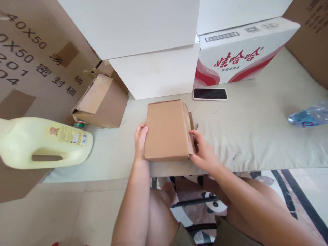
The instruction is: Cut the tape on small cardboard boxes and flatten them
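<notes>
A small flat brown cardboard box [167, 130] lies on a pale green padded surface [256, 136] in front of me. My left hand [140, 138] rests against the box's left side, fingers curled along the edge. My right hand [203, 153] pinches the corrugated flap at the box's right side, thumb and fingers closed on it. Both forearms reach up from my bare knees at the bottom.
A pale yellow jug with a handle [43, 141] lies on its side at left. An open small brown carton [102, 100] sits behind it. White boxes [153, 68] and a red-and-white printed case [241, 54] stand behind. A phone [210, 94] lies face up. A water bottle [310, 116] lies at right.
</notes>
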`<action>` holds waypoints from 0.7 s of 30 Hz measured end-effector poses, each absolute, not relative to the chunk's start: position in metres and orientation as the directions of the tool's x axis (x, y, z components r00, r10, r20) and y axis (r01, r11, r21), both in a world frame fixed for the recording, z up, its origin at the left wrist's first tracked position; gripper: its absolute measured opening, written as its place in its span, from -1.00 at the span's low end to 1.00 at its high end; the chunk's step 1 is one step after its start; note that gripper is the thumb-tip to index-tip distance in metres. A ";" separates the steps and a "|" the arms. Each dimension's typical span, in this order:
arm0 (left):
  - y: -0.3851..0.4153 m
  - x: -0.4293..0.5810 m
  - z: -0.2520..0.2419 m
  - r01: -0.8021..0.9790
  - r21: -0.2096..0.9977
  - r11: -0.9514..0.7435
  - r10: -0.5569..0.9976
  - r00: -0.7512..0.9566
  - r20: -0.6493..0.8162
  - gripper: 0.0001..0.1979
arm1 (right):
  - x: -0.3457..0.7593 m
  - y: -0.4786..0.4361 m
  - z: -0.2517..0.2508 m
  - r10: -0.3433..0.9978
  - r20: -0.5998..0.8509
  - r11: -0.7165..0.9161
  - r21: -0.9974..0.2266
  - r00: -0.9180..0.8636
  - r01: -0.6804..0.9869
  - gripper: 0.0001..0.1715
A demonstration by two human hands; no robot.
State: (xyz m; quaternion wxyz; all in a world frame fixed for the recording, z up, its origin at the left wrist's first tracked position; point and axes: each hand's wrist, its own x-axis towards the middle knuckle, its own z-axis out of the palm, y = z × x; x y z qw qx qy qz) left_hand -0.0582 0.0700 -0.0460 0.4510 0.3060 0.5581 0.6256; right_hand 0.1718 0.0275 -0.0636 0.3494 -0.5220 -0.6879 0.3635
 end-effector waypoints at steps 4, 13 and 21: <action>0.070 -0.057 -0.045 -0.230 0.973 0.025 0.908 -0.403 -0.118 -0.60 | 0.172 0.028 -0.063 0.972 0.107 0.195 -0.864 -0.210 0.464 -0.30; 0.072 -0.058 -0.046 -0.199 0.979 0.034 0.901 -0.418 -0.116 -0.58 | 0.172 0.027 -0.063 0.974 0.104 0.189 -0.865 -0.202 0.465 -0.31; 0.070 -0.058 -0.045 -0.166 0.986 0.020 0.909 -0.408 -0.087 -0.58 | 0.172 0.027 -0.060 0.971 0.098 0.192 -0.863 -0.219 0.468 -0.30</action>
